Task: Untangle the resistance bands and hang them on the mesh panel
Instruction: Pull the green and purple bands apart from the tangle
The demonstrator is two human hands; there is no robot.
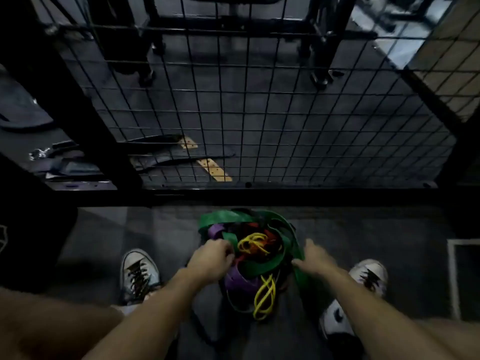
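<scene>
A tangled heap of resistance bands (255,252) lies on the dark floor between my feet: wide green bands (226,219), a purple band (240,280), thin yellow bands (265,297) and red and black ones. My left hand (211,258) reaches into the left side of the heap with its fingers curled among the bands. My right hand (313,257) grips a green band at the heap's right edge. The black wire mesh panel (272,113) stands upright just beyond the heap, with nothing hanging on it.
My two white sneakers (137,275) (367,274) flank the heap. Behind the mesh are black equipment frames (155,48) and yellow-tipped flat items (213,170) on the floor. A thick black post (78,113) stands at left. A white-framed object (462,276) sits at right.
</scene>
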